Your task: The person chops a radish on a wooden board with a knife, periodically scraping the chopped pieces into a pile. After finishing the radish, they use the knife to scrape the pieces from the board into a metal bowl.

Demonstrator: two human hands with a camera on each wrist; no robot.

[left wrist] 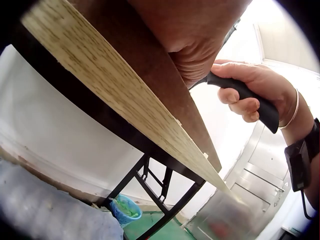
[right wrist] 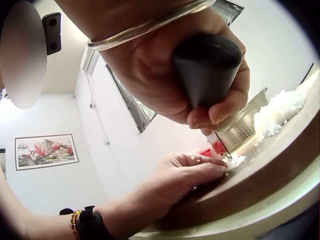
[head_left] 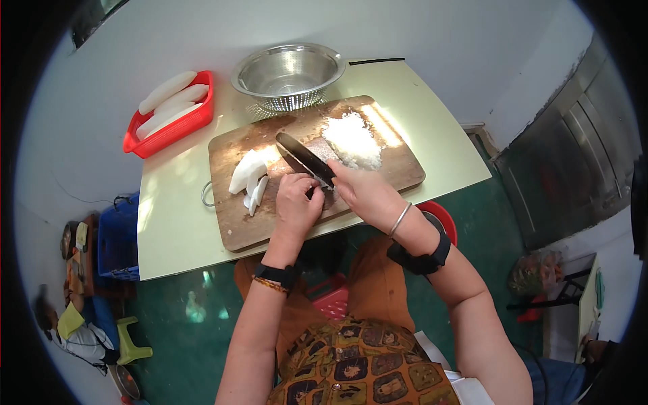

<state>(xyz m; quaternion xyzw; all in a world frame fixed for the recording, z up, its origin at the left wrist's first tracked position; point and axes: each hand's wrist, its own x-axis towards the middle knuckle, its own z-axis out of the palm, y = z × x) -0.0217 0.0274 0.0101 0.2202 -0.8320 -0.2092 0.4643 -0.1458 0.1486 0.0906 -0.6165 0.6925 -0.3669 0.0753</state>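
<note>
Views compared: the right wrist view alone shows the framed picture [right wrist: 47,151] on the wall, at left; the left wrist view alone shows the blue-lined bin [left wrist: 125,210] under the desk [head_left: 179,223]. The head view gives the layout: red basket [head_left: 177,128] upper left, colander [head_left: 290,71] at top centre, white slices [head_left: 250,172] on the left of the cutting board [head_left: 236,219], chopped white heap [head_left: 354,138] on its right.

Hands: right hand [head_left: 368,196] reaches in from lower right, fingers wrapped round the black handle [left wrist: 245,95]. Left hand [head_left: 297,202] comes up from below, palm down, fingers bent and pinching a white piece [right wrist: 235,161] against the board, just beside the blade.

Knife [head_left: 304,158]: at mid-board, between slices and heap. Long axis runs diagonally; tip toward upper left, handle toward lower right.
</note>
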